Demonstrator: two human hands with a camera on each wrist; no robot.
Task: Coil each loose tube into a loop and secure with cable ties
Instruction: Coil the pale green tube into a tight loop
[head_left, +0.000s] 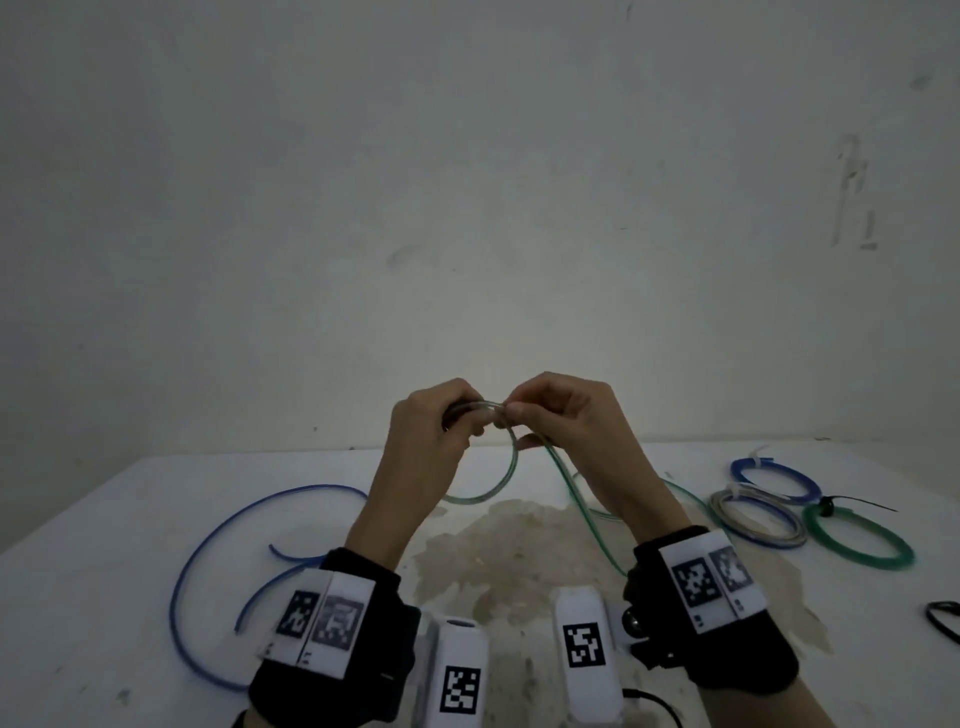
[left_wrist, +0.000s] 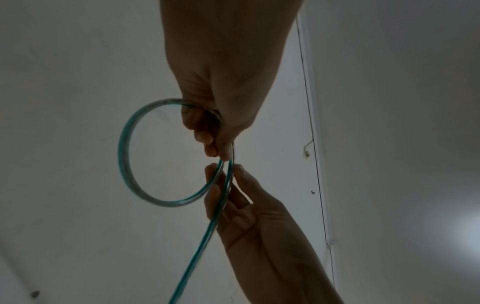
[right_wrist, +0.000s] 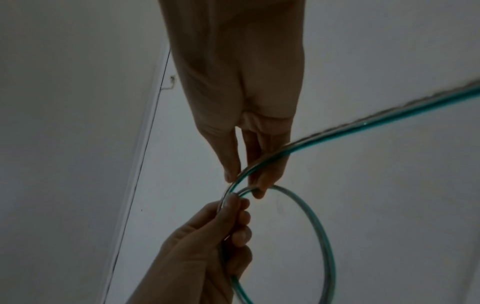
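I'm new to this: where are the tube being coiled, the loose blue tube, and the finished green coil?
green-striped tube (left_wrist: 124, 156), left wrist view, left side of its loop.
loose blue tube (head_left: 179, 582), head view, left bend.
finished green coil (head_left: 860, 558), head view, near rim.

Black wrist straps (head_left: 358, 592) carry white tags printed with square black codes — both forearms bare.
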